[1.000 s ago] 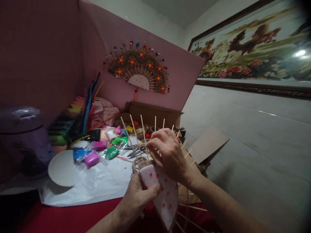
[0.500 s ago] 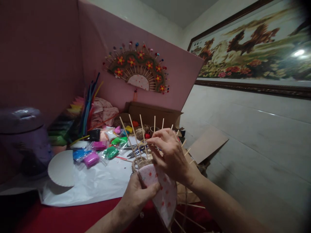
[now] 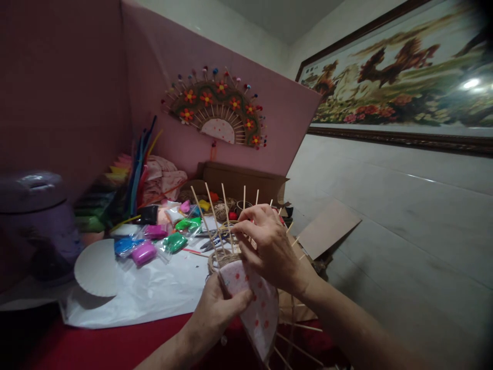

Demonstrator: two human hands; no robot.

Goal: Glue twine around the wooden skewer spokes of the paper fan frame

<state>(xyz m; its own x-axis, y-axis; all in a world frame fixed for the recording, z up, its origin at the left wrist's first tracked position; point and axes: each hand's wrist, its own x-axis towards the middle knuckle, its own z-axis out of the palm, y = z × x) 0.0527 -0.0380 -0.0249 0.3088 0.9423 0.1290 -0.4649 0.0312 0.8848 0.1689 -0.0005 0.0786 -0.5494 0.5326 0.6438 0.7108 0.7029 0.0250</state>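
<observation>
My left hand (image 3: 217, 308) is closed on the dotted white base (image 3: 254, 308) of a half-made fan, thumb pressed on its front. Thin wooden skewers (image 3: 211, 210) fan out from that base, and a band of brown twine (image 3: 221, 258) is woven round them near the base. My right hand (image 3: 267, 246) is over the skewers with its fingertips pinched at the twine between them; what exactly it pinches is too small to name.
A finished fan with red flowers (image 3: 219, 110) hangs on the pink board. On white paper (image 3: 154, 290) lie bags of coloured clay (image 3: 144, 252), scissors (image 3: 213, 241), a paper plate (image 3: 96, 267). Also there: pipe cleaners (image 3: 140, 164), a cardboard box (image 3: 239, 180), a purple pot (image 3: 34, 221).
My right hand's fingers have shifted slightly left and down along the skewers. The left hand keeps its hold; the view has barely moved.
</observation>
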